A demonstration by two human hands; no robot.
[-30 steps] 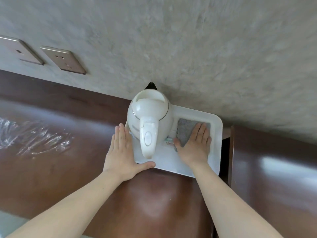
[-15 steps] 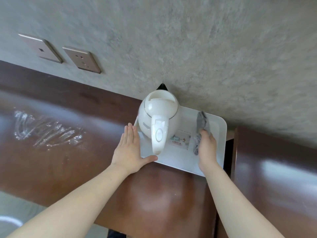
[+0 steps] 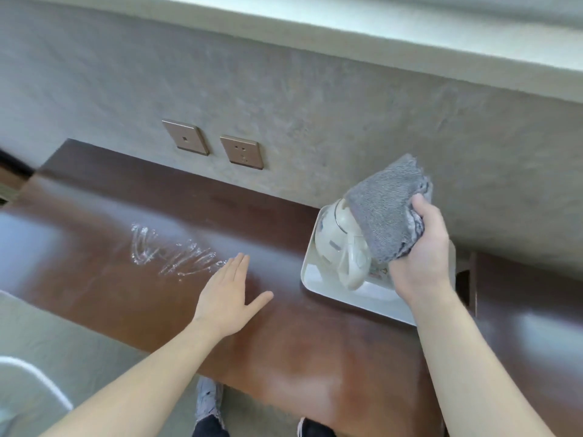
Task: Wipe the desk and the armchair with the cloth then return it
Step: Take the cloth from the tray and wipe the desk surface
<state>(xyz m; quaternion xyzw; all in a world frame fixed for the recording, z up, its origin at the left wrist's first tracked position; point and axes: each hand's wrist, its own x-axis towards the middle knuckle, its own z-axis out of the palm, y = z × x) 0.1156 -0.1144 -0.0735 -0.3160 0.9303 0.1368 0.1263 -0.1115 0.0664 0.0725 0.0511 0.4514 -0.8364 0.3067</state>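
Note:
My right hand [image 3: 421, 253] grips a folded grey cloth [image 3: 386, 209] and holds it in the air above the white tray [image 3: 318, 280], in front of the white kettle [image 3: 342, 247]. My left hand [image 3: 228, 293] lies flat and open on the dark brown desk [image 3: 126, 279], fingers together, thumb out. A white smeared patch [image 3: 170, 253] marks the desk top just beyond my left fingertips. The armchair is not clearly in view.
The tray with the kettle stands at the desk's right end, against the grey wall. Two bronze wall plates [image 3: 186, 137] [image 3: 241, 152] sit above the desk. A second brown surface [image 3: 530, 310] adjoins on the right. My shoes [image 3: 208, 398] and the grey floor show below.
My right hand has lifted the cloth off the tray and raised it. My left hand has left the tray's edge and moved left onto the desk. The view has shifted left.

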